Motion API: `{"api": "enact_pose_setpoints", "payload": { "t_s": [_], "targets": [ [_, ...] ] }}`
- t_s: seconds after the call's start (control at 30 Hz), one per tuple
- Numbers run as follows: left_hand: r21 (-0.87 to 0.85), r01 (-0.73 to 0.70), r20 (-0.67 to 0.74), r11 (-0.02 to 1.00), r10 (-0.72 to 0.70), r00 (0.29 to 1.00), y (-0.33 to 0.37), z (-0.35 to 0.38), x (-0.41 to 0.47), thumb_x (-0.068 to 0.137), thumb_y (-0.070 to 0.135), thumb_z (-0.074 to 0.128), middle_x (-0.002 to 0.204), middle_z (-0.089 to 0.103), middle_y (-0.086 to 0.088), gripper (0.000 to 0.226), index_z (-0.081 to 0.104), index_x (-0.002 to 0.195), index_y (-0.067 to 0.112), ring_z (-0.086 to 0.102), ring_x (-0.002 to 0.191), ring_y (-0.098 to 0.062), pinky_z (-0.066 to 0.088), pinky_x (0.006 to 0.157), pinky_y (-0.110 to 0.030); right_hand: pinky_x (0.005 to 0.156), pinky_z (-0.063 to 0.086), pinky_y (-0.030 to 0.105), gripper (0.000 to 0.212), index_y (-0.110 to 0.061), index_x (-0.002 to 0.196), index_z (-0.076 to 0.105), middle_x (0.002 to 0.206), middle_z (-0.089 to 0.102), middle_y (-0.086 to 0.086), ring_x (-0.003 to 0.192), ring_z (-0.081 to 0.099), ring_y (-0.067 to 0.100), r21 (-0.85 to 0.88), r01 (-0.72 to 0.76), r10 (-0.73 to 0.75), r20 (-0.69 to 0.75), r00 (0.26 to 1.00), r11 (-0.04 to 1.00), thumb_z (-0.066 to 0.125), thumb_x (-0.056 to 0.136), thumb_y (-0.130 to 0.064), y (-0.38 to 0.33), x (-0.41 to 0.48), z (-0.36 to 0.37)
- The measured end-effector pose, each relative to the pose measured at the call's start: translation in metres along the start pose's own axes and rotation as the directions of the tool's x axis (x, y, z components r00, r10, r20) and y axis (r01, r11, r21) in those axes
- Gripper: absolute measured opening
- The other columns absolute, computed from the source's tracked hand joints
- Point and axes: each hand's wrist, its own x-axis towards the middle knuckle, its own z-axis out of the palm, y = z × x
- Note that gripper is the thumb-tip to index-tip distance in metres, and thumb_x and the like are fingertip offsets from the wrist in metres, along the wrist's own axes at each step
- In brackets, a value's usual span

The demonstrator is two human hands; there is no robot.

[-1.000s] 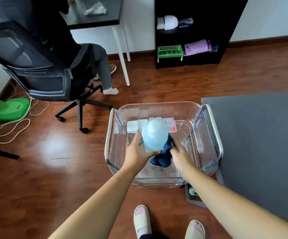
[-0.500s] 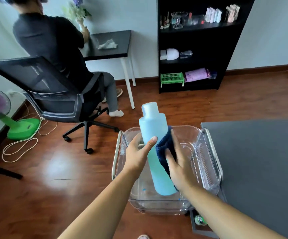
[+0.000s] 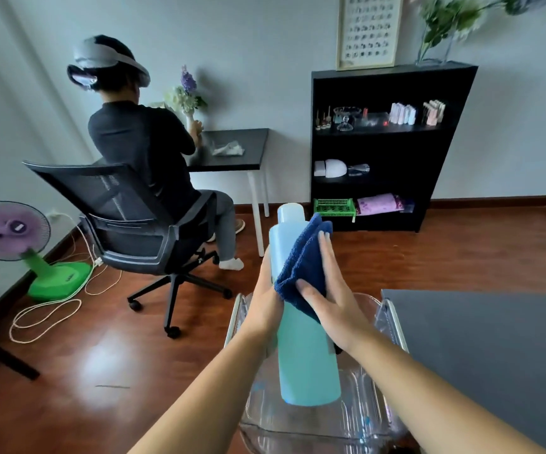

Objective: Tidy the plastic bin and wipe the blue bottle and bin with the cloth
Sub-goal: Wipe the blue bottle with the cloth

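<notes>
bottle [image 3: 301, 348] gripped upright by left hand [image 3: 265, 306] over bin [image 3: 392, 326] | cloth [image 3: 301, 267] pressed on it by flat-open right hand [image 3: 333, 303]

Open floor [image 3: 85, 371] is left free to the left of the clear bin [image 3: 356, 417]. The right side is closed off by the grey bench [image 3: 494, 355], set just beside the bin. The space above the bin is taken up by the upright blue bottle [image 3: 304, 362]. Farther off, passage is blocked by an office chair [image 3: 127, 224] and a black shelf [image 3: 392, 149].
</notes>
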Motion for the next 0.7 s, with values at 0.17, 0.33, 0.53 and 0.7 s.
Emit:
{"api": "enact_pose_setpoints", "payload": {
  "t_s": [0.17,0.33,0.53,0.7],
  "targets": [
    [0.06,-0.047,-0.116,0.997,0.054,0.992,0.019,-0.009,-0.001,0.096,0.047,0.045,0.121,0.062,0.005,0.031,0.043,0.125,0.054,0.066,0.104,-0.017,0.056,0.08,-0.035,0.096,0.022,-0.007,0.072,-0.059,0.142,0.012,0.151,-0.001,-0.04,0.135,0.005,-0.023,0.028,-0.002,-0.002,0.125,0.992,1.0,0.053,0.091,-0.029,0.011,-0.056,0.009],
    [0.083,0.017,-0.154,0.996,-0.004,0.988,0.027,0.0,-0.006,0.097,0.043,0.044,0.127,0.054,0.003,0.042,0.031,0.137,0.048,0.061,0.108,-0.02,0.053,0.088,-0.041,0.097,0.028,-0.003,0.068,-0.062,0.137,0.022,0.152,0.004,-0.039,0.137,0.013,-0.019,0.053,0.011,-0.013,0.039,0.999,0.999,0.058,0.085,-0.037,0.0,-0.06,0.01],
    [-0.074,0.079,-0.003,0.994,-0.079,0.997,0.034,0.018,-0.008,0.097,0.021,0.051,0.116,0.066,-0.011,0.043,0.043,0.137,0.035,0.069,0.095,-0.026,0.056,0.08,-0.043,0.09,0.019,-0.011,0.077,-0.051,0.142,0.004,0.154,-0.012,-0.028,0.124,0.002,-0.035,-0.056,0.077,-0.082,-0.076,0.994,0.995,0.055,0.084,-0.047,-0.025,-0.001,-0.008],
    [-0.196,0.016,0.082,0.981,0.0,0.997,0.029,0.016,-0.022,0.098,0.034,0.047,0.129,0.06,-0.015,0.04,0.049,0.136,0.026,0.059,0.113,-0.036,0.045,0.097,-0.055,0.087,0.025,-0.011,0.068,-0.032,0.151,0.01,0.16,0.0,-0.015,0.138,0.011,-0.011,0.097,0.086,-0.096,0.103,0.99,0.992,0.049,0.096,-0.02,-0.043,0.027,-0.032]
  ]
}}
